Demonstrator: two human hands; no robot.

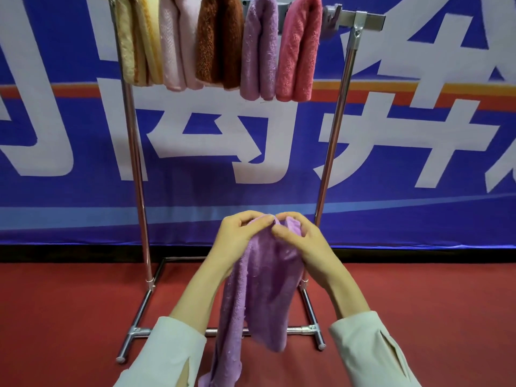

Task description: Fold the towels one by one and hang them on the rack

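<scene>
A lilac towel point(259, 289) hangs in front of me, bunched at its top edge and drooping down past the frame's bottom. My left hand point(240, 238) grips the top of it from the left. My right hand point(301, 241) pinches the same top edge from the right, fingertips almost touching the left hand's. Behind stands the metal rack point(332, 135). Over its top bar hang several folded towels: a yellow one point(136, 43), a pale pink one point(176, 46), a brown one point(220, 43), a lilac one point(259, 51) and a rose one point(298, 51).
The rack's top bar point(371, 19) has a bare stretch right of the rose towel. Its base frame point(310, 328) lies on the red floor point(69, 317) under my hands. A blue banner with white characters point(418, 163) fills the wall behind.
</scene>
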